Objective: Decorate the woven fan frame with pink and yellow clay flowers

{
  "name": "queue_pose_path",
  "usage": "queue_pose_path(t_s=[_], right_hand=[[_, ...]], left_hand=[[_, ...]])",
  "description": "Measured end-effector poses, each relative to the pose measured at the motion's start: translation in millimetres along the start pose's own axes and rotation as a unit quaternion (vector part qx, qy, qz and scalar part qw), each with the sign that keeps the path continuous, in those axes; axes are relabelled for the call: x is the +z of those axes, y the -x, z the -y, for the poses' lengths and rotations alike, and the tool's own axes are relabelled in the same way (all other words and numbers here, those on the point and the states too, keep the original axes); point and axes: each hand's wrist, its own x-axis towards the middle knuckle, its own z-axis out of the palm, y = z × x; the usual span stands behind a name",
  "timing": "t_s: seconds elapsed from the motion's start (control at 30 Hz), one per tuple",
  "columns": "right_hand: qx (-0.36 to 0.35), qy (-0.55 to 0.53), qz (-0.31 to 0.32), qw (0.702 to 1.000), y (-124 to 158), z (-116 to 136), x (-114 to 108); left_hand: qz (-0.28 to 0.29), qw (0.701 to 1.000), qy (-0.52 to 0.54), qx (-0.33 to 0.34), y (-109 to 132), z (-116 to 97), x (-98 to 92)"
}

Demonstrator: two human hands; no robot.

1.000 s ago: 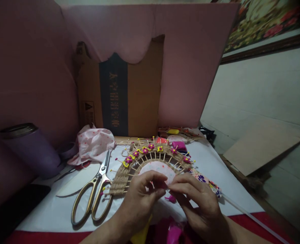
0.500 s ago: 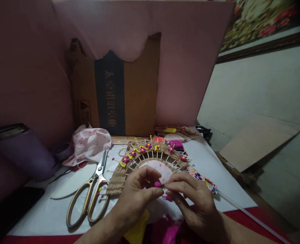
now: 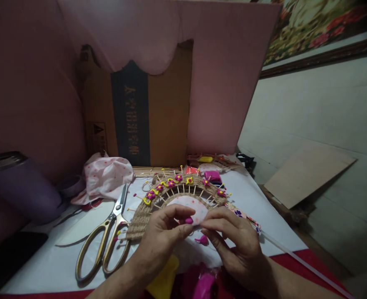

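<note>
flat white sheeting [image 3: 277, 220] underlies an arched brown twine weaving [image 3: 140, 222], partly hidden by the left hand [image 3: 160, 233], whose thumb and forefinger pinch a small, round magenta lump [image 3: 189, 221] in front of it, while the right hand [image 3: 238, 236] has its fingertips drawn together, gripping what, if anything, i cannot tell.

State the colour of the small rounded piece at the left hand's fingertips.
Magenta: the small rounded piece shows best in head view.

The surface [image 3: 261, 207] is covered by a white sheet [image 3: 34, 268] over a red cover [image 3: 311, 261]. On it lie scissors [image 3: 117, 211], a woven fan [image 3: 140, 218], spotted fabric [image 3: 107, 176], a white cutout [image 3: 85, 224].
</note>
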Motion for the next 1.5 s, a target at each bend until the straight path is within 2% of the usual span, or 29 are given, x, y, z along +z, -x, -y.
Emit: queue_pose_path(t_s=[0.1,0.23,0.37,0.47,0.57,0.67,0.8,0.97,1.1,1.23,1.37,1.43,1.5], right_hand=[[0.018,0.030,0.013,0.999,-4.3,-3.3,-3.6],[0.065,0.097,0.120,0.986,-9.3,-12.1,-7.8],[0.086,0.133,0.225,0.961,-8.7,-20.4,-9.4],[0.087,0.154,0.281,0.943,-6.6,-22.2,-9.4],[0.089,0.165,0.307,0.933,-6.4,-20.2,-9.5],[0.107,0.135,0.296,0.939,-9.2,-16.5,-10.3],[0.212,-0.005,0.243,0.947,-15.4,-11.5,-10.6],[0.335,-0.181,0.192,0.905,-17.3,-7.9,-7.4],[0.368,-0.264,0.157,0.878,-15.0,-5.9,-3.4],[0.363,-0.262,0.150,0.882,-11.4,-6.0,1.8],[0.369,-0.253,0.190,0.874,-8.8,-10.7,1.4],[0.337,-0.180,0.220,0.897,-9.8,-13.3,-2.1],[0.274,-0.088,0.216,0.933,-11.9,-14.2,-5.4]], left_hand=[[-0.005,0.999,-0.040,0.026,-1.8,0.1,-1.2],[-0.028,0.991,-0.113,0.058,-2.6,0.8,-3.8],[-0.025,0.993,-0.105,0.055,-2.8,4.7,-5.7],[-0.031,0.990,-0.126,0.052,-2.9,6.9,-6.9],[-0.032,0.988,-0.139,0.049,-2.3,6.1,-6.4],[-0.019,0.990,-0.130,0.044,-2.6,5.0,-5.0],[0.009,0.993,-0.114,0.028,-4.9,8.7,-4.6],[0.023,0.991,-0.132,0.028,-5.5,13.4,-4.4],[0.033,0.975,-0.208,0.070,-2.9,10.4,-3.1],[0.017,0.974,-0.213,0.081,-0.9,8.6,-2.6],[-0.004,0.981,-0.183,0.062,-2.5,6.8,-3.7],[-0.015,0.986,-0.162,0.047,-4.4,5.0,-4.3],[-0.018,0.987,-0.152,0.039,-5.7,3.1,-4.1]])
